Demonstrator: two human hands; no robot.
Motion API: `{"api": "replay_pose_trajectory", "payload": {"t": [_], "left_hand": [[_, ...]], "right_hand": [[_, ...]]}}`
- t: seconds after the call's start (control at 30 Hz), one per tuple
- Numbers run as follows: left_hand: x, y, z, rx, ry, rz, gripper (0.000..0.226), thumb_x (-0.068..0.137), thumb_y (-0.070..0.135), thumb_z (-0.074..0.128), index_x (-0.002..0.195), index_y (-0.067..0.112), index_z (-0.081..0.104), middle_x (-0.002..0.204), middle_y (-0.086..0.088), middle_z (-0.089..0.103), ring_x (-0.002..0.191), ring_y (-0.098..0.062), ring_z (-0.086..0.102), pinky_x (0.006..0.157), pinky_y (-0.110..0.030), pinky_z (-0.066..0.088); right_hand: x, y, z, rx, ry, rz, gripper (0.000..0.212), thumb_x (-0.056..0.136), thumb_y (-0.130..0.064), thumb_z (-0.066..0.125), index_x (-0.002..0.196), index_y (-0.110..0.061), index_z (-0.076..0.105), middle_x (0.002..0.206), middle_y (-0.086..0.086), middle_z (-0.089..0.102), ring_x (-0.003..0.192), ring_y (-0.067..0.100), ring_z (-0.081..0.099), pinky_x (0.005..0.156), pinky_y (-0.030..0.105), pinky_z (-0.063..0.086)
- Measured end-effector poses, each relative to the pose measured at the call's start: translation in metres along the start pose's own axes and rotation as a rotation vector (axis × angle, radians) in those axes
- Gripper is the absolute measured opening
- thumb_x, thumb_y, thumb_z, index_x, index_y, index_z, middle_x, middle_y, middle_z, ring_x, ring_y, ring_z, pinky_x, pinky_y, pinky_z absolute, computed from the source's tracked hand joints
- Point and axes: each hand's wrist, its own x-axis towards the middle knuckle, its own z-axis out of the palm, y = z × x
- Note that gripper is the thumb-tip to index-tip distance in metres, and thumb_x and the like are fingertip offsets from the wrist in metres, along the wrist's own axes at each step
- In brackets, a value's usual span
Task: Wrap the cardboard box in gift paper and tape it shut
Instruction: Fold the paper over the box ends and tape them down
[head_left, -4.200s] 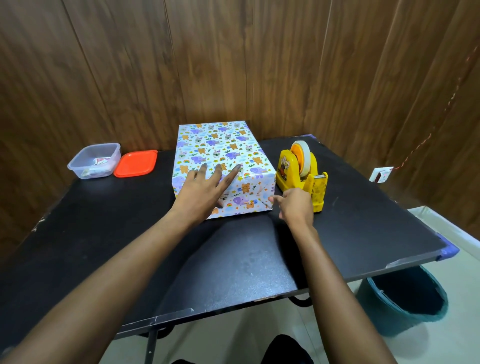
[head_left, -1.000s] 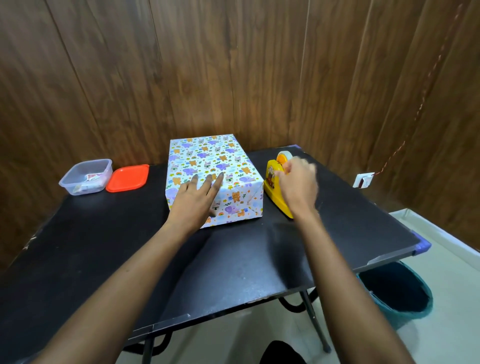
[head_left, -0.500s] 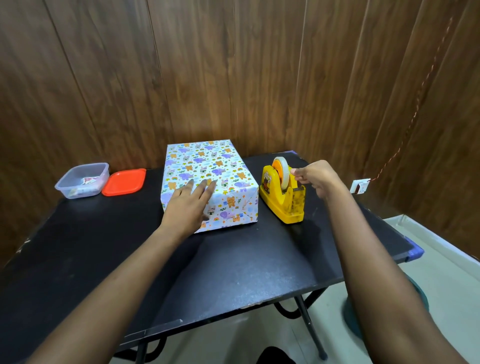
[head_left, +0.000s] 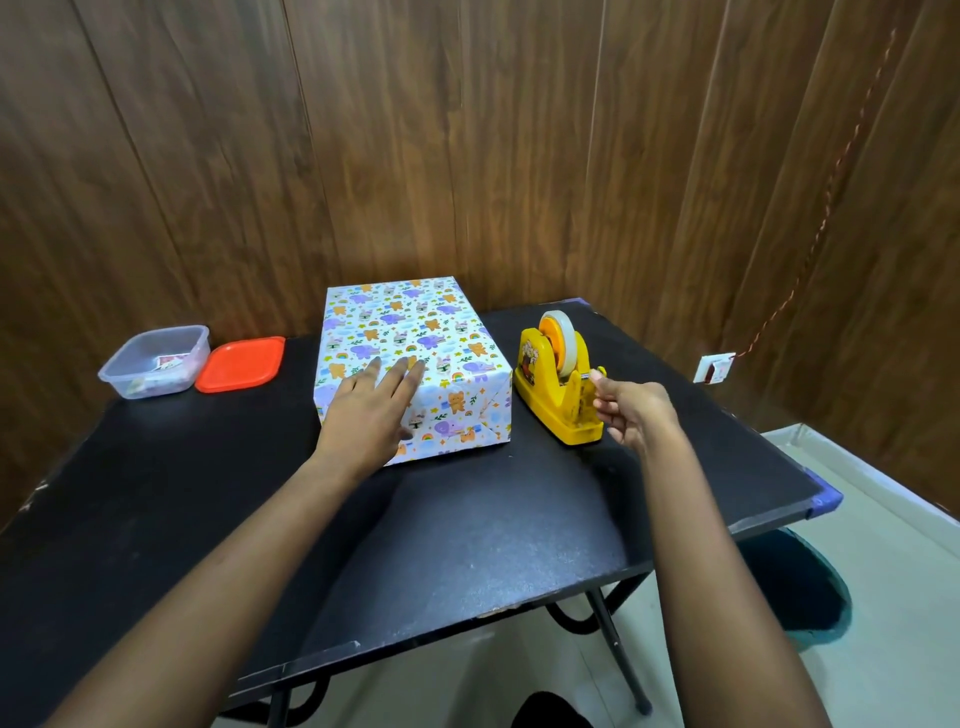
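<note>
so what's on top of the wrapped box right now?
Only the left hand, fingers straight, lying flat on the near end of the wrapped box. The patch under the palm is covered, so any seam there cannot be seen.

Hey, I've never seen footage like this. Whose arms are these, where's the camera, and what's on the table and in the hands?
No machine here: these are a person's own arms, filmed by one wide-angle camera worn on their head, looking down. On the black table sit a gift-wrapped box, a yellow tape dispenser, a clear plastic tub and an orange lid. The left hand lies flat on the box, holding nothing. The right hand pinches at the dispenser's cutter, apparently on the end of the tape.
</note>
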Motion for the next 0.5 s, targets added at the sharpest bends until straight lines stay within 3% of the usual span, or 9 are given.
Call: {"api": "replay_pose_trajectory", "payload": {"t": [0.13, 0.33, 0.5], "left_hand": [[0.000, -0.001, 0.000, -0.012, 0.007, 0.012, 0.088, 0.083, 0.038, 0.067, 0.150, 0.018, 0.014, 0.156, -0.005, 0.022, 0.141, -0.034, 0.024, 0.108, -0.042, 0.028], [-0.007, -0.029, -0.007, -0.055, -0.003, 0.056, 0.080, 0.084, 0.038, 0.066, 0.149, 0.019, 0.022, 0.155, -0.004, 0.024, 0.142, -0.025, 0.025, 0.111, -0.039, 0.024], [-0.020, -0.051, -0.001, -0.028, 0.013, 0.019, 0.081, 0.076, 0.036, 0.075, 0.145, 0.024, 0.034, 0.148, -0.009, 0.037, 0.134, -0.037, 0.038, 0.105, -0.047, 0.034]], "right_hand": [[0.002, 0.012, 0.010, 0.176, 0.022, 0.022, 0.029, 0.083, -0.030, 0.071, 0.067, -0.011, 0.056, 0.064, 0.001, 0.056, 0.057, 0.011, 0.052, 0.054, 0.024, 0.042], [-0.003, 0.022, 0.023, 0.660, -0.076, 0.149, 0.023, 0.086, -0.023, 0.066, 0.073, -0.008, 0.056, 0.070, 0.003, 0.055, 0.066, 0.014, 0.057, 0.050, 0.023, 0.052], [-0.011, 0.025, 0.029, 0.919, -0.114, 0.180, 0.016, 0.090, -0.014, 0.061, 0.076, -0.007, 0.058, 0.074, 0.002, 0.053, 0.067, 0.011, 0.054, 0.042, 0.016, 0.051]]}}
